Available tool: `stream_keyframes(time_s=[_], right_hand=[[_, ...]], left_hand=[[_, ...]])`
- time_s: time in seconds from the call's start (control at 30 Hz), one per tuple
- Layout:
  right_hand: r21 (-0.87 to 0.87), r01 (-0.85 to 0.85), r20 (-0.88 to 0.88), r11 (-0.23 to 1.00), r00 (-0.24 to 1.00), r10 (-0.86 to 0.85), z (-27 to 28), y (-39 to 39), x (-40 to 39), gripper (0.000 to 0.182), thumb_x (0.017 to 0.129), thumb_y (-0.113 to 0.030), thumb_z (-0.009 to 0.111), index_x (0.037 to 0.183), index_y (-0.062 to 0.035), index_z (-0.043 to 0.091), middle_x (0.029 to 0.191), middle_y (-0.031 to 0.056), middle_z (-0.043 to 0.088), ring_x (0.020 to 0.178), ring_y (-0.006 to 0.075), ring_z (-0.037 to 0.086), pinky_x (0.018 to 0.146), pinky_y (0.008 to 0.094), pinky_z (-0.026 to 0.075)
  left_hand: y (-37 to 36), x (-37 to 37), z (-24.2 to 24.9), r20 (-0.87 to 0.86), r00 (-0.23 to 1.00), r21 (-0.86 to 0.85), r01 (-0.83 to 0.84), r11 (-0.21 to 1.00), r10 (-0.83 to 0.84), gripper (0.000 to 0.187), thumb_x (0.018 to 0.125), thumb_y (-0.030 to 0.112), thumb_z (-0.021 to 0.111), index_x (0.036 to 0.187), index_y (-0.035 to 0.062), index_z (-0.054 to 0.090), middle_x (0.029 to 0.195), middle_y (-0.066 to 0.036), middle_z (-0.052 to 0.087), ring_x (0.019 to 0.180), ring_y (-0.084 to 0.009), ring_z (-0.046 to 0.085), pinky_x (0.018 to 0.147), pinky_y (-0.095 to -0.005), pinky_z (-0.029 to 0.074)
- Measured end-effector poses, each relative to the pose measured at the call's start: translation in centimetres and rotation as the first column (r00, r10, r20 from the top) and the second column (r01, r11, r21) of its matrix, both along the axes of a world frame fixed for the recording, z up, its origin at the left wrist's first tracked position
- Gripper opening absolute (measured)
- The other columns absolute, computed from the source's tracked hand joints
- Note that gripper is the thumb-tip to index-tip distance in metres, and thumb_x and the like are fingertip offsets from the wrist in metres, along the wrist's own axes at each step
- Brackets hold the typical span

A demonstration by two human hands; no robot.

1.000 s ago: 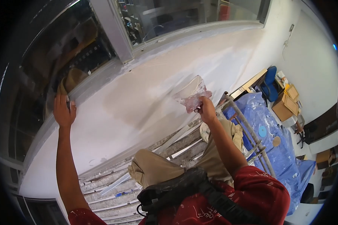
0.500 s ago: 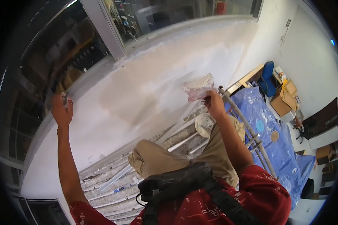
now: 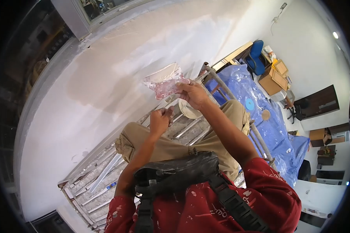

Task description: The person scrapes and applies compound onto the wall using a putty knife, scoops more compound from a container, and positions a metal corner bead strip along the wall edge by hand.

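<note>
Left hand (image 3: 160,121) has come in from the window ledge (image 3: 50,72) on the left; it's now over the trousers (image 3: 175,145), left of and nearer than the right hand. View has swung right too; spreader still in the right hand.

Left to right: ledge, then patchy plastered wall (image 3: 58,124), running far and right. Slatted platform (image 3: 105,198) along its foot. Left hand next: fingers curled, grip narrow, can't tell if anything's in it. Not touching the spreader.

Spreader (image 3: 164,81), wide-bladed with a smeared pink back, is mid-view in front of the wall, far side of the left hand. Can't tell if its edge touches plaster. It lies left and slightly far of the right-hand grip. Right hand is the nearer one, being on it; left is just apart.

Blade points far and a bit left, away from the right hand. Long axis follows the wide edge: left-near corner to right-far corner.

Pale round container (image 3: 191,112) sits below, between the hands. Right hand (image 3: 194,94): grip narrow, thumb and fingers pinching the spreader's right end.

Further right: scaffold pipe (image 3: 221,82), blue sheet (image 3: 268,136), blue chair (image 3: 256,56) at far right.
</note>
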State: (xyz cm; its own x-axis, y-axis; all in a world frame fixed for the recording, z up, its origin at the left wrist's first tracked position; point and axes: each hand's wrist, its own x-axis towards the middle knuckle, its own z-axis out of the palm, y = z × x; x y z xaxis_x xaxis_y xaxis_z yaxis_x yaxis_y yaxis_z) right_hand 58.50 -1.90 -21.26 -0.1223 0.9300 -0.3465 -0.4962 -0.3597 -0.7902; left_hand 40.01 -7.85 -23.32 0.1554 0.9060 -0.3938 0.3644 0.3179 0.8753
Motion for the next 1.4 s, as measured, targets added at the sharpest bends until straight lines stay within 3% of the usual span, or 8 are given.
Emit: stream_keyframes(time_s=[0.23,0.33,0.5,0.6,0.67,0.77,1.13,1.4], right_hand=[[-0.248,0.045,-0.107,0.968,0.992,-0.073,-7.0,-2.6,0.6,0.012,0.097,-0.012,0.053,0.098,-0.0034,0.061,0.087,0.0063,0.064,0.080,0.0178,0.063,0.070,0.0316,0.053],[-0.316,0.013,-0.157,0.949,0.985,-0.065,-9.9,-4.8,-1.0,0.012,0.097,-0.013,0.054,0.097,-0.0048,0.061,0.081,0.0038,0.061,0.072,0.0155,0.058,0.064,0.0296,0.048],[-0.269,-0.177,-0.059,0.947,0.984,0.167,-11.7,-6.2,-0.5,0.024,0.098,-0.027,0.057,0.096,-0.0044,0.063,0.078,0.0026,0.059,0.066,0.0146,0.055,0.059,0.0314,0.046],[-0.265,-0.562,0.679,0.784,0.468,0.565,-8.5,-3.4,3.4,0.037,0.094,-0.036,0.062,0.099,0.0012,0.062,0.088,0.0115,0.068,0.074,0.0235,0.063,0.065,0.0371,0.050],[-0.365,-0.573,0.914,0.734,-0.070,0.399,-12.7,0.0,7.8,0.050,0.087,-0.040,0.068,0.109,0.0047,0.061,0.100,0.0208,0.070,0.088,0.0343,0.067,0.076,0.0431,0.052],[-0.298,-0.402,0.951,0.866,-0.200,0.235,-15.8,0.4,12.2,0.058,0.077,-0.037,0.073,0.114,0.0056,0.060,0.102,0.0263,0.068,0.095,0.0405,0.066,0.082,0.0464,0.052],[-0.605,-0.100,0.775,0.790,0.156,0.613,-25.9,-0.9,15.5,0.044,0.073,-0.018,0.067,0.111,0.0044,0.068,0.114,0.0247,0.067,0.111,0.0363,0.064,0.094,0.0433,0.051],[-0.347,-0.096,0.937,0.933,-0.088,0.339,-20.1,-1.2,13.1,0.049,0.077,-0.027,0.064,0.115,0.0040,0.056,0.107,0.0279,0.067,0.102,0.0408,0.066,0.088,0.0477,0.052]], left_hand=[[-1.4,0.7,-8.6,0.195,0.966,0.093,0.155,0.984,-0.170,0.052,0.099,0.036,0.058,0.137,0.0042,0.046,0.121,-0.012,0.061,0.095,-0.0147,0.065,0.072,-0.0267,0.052],[-1.4,1.3,-6.3,0.566,0.824,-0.165,0.082,0.983,0.027,0.049,0.100,0.040,0.054,0.136,0.0066,0.049,0.133,-0.010,0.053,0.112,-0.0161,0.058,0.084,-0.0297,0.051],[-0.8,1.8,-8.7,0.554,0.780,-0.214,-0.205,0.955,0.291,0.046,0.102,0.044,0.047,0.116,0.0028,0.064,0.100,-0.007,0.068,0.090,-0.0169,0.065,0.077,-0.0318,0.053],[0.4,0.7,-10.6,0.485,0.834,-0.188,-0.195,0.963,0.263,0.043,0.102,0.041,0.047,0.107,0.0020,0.065,0.094,-0.007,0.067,0.080,-0.0146,0.064,0.065,-0.0287,0.054],[1.7,0.3,-11.7,0.437,0.830,-0.213,-0.278,0.937,0.346,0.038,0.102,0.034,0.048,0.098,-0.0007,0.063,0.085,-0.007,0.065,0.067,-0.0133,0.061,0.054,-0.0277,0.052],[4.4,0.1,-12.9,0.424,0.841,-0.218,-0.267,0.939,0.338,0.031,0.101,0.028,0.049,0.099,-0.0014,0.061,0.082,-0.008,0.065,0.065,-0.0148,0.064,0.056,-0.0300,0.056],[5.8,3.2,-14.6,0.399,0.767,-0.380,-0.360,0.852,0.502,0.028,0.090,0.018,0.050,0.093,-0.0069,0.063,0.081,-0.013,0.067,0.068,-0.0210,0.067,0.062,-0.0322,0.059],[6.9,5.1,-20.8,0.292,0.904,-0.292,-0.226,0.929,0.312,0.043,0.102,0.032,0.041,0.116,-0.0051,0.057,0.104,-0.016,0.066,0.081,-0.0232,0.069,0.069,-0.0348,0.059]])
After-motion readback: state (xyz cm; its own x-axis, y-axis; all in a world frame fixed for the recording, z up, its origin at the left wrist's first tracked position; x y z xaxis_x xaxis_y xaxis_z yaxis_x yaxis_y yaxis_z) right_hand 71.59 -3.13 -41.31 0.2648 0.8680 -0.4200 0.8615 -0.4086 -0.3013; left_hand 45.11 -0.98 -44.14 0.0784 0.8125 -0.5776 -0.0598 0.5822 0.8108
